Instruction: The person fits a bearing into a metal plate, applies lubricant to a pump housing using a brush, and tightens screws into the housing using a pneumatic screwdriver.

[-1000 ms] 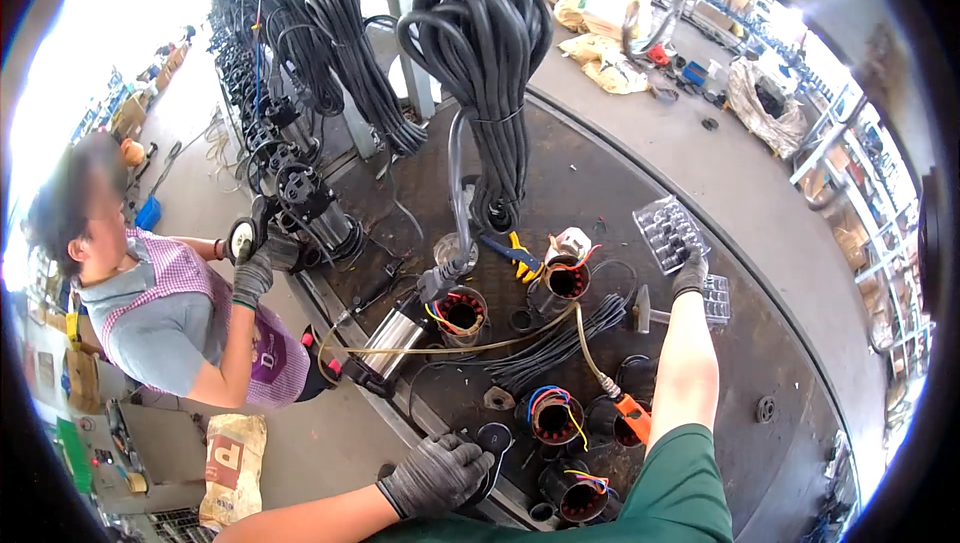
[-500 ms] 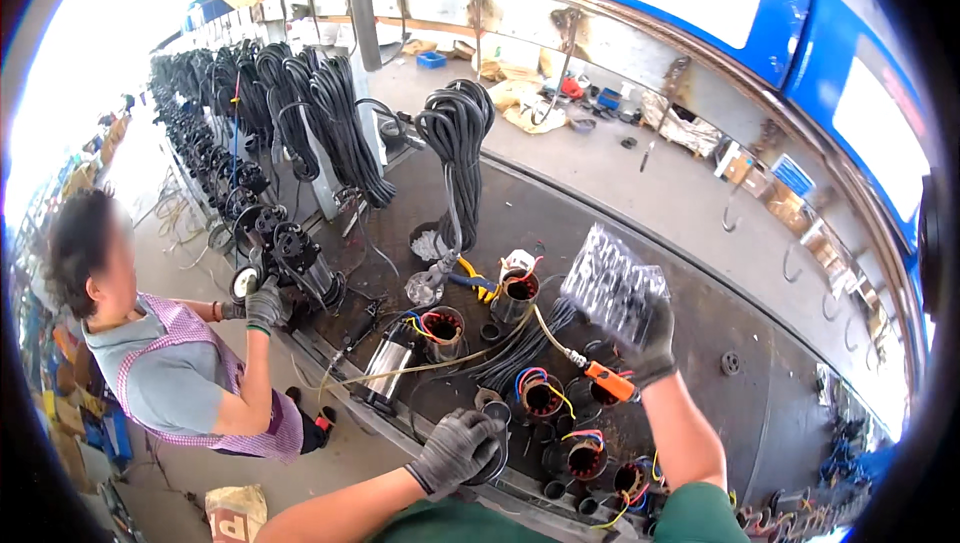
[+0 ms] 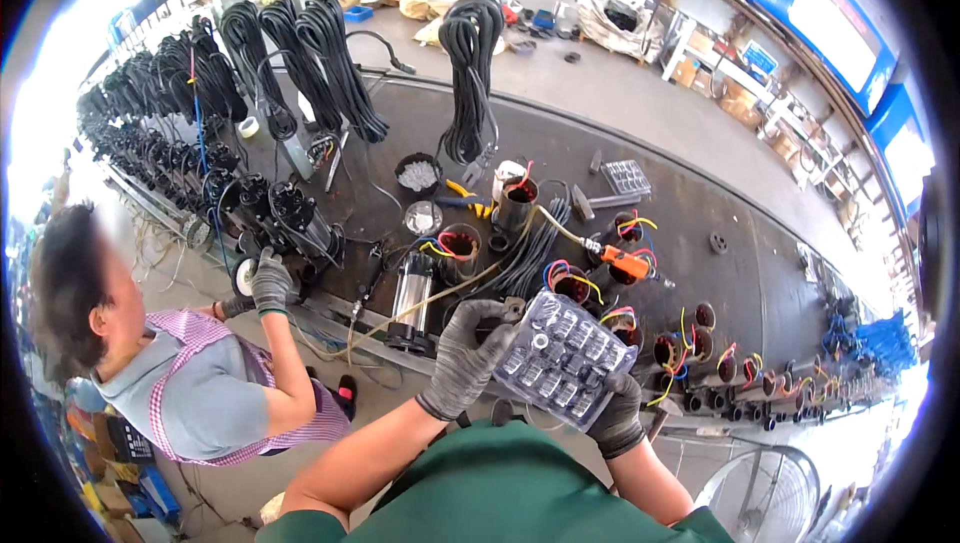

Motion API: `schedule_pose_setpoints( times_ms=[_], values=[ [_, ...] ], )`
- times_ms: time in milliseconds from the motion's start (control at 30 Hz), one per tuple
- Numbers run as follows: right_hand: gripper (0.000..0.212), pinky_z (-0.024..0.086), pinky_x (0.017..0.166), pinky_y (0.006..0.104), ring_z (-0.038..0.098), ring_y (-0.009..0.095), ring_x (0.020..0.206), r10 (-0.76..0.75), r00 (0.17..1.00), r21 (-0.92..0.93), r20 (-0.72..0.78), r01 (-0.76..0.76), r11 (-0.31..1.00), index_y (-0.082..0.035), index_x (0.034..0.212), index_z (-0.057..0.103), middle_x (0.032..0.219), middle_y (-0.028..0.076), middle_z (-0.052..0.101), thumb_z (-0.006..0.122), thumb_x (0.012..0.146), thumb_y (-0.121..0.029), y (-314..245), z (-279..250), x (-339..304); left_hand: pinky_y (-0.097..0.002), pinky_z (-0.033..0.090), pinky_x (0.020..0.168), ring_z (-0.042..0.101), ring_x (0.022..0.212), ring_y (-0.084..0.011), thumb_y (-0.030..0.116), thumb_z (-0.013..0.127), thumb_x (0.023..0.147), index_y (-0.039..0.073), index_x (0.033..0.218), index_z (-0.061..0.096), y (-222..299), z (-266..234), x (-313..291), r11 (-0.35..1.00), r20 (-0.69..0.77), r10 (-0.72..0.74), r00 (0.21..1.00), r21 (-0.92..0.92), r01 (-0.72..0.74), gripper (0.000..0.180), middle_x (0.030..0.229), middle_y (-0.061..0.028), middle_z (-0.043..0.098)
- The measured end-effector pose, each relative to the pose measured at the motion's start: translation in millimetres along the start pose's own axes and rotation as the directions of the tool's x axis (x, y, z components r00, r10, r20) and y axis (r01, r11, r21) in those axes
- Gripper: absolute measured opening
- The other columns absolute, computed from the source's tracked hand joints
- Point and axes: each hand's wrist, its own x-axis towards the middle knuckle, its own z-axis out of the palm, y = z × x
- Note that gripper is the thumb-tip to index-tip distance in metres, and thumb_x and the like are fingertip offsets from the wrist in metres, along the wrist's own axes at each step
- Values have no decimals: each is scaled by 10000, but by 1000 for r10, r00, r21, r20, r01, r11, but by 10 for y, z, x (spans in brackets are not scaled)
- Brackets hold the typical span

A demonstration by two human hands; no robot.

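Observation:
In front of my body is a clear plastic blister tray point(image 3: 565, 358), tilted, with rows of pockets holding small dark parts. My right hand point(image 3: 618, 418) grips its lower right edge. Beside its upper left corner, my left hand point(image 3: 468, 358) is closed, with a small dark part point(image 3: 513, 309) showing at its fingertips; most of that part is hidden. Past the tray, open motor housings point(image 3: 570, 286) with coloured wires stand on the dark bench. An orange air tool point(image 3: 625, 262) on a hose lies among them.
A co-worker point(image 3: 210, 363) at the left handles a white-faced round part point(image 3: 245, 276) by a row of pumps. Black cable coils point(image 3: 472, 73) hang over the bench point(image 3: 700, 213). A hammer point(image 3: 600, 201), a second tray point(image 3: 627, 178) and a bowl of white pieces point(image 3: 418, 175) lie beyond.
My right hand has brought the blister tray from over the bench down toward my body. My left hand has risen to the tray's corner. The view has shifted, showing more bench on the right.

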Motion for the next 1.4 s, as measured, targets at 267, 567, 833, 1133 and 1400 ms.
schedule_pose_setpoints(
  times_ms=[267, 567, 833, 1133, 1400],
  values=[
    [950, 438, 1124, 571, 540, 398, 1319, -15, 999, -10, -41, 15, 1000, -9, 1505, 386, 1458, 208, 531, 827, 672, -128, 514, -139, -253, -323, 555, 740, 653, 856, -223, -10, 751, 797, 22, 931, 627, 177, -280, -198, 800, 201, 137, 970, 555, -228, 185, 1076, -129, 626],
    [860, 445, 1125, 552, 549, 384, 1310, 100, 990, 52, -97, -95, 994, -21, 1495, 394, 1430, 202, 549, 785, 735, -121, 876, -128, -223, -429, 546, 740, 644, 870, -355, -18, 702, 787, 50, 984, 575, 124, -645, -417, 622, 415, 285, 864, 606, -496, 245, 972, -150, 648],
    [861, 429, 1128, 579, 545, 411, 1307, 134, 990, 95, -51, -128, 987, -2, 1475, 425, 1431, 221, 551, 764, 690, -99, 1038, -197, -60, -428, 499, 894, 625, 1002, -328, 58, 653, 885, 54, 1105, 603, 388, -990, -474, 716, 430, 241, 870, 527, -459, 225, 1076, -132, 669],
    [865, 441, 1120, 572, 555, 403, 1298, 133, 991, 51, -31, -131, 990, 3, 1464, 442, 1416, 218, 564, 771, 672, -112, 1025, -203, 14, -386, 514, 865, 627, 955, -302, 2, 666, 844, 58, 1170, 594, 346, -1077, -597, 790, 242, 59, 969, 581, -194, 338, 1065, -114, 621],
    [830, 414, 1146, 561, 547, 384, 1314, 141, 990, 34, 1, -141, 989, 8, 1460, 442, 1426, 202, 560, 769, 702, -79, 983, -313, -41, -358, 547, 768, 646, 879, -289, 124, 821, 768, 73, 1061, 617, 475, -943, -504, 642, 336, 235, 912, 652, -405, 361, 1039, -120, 627]
  ],
)
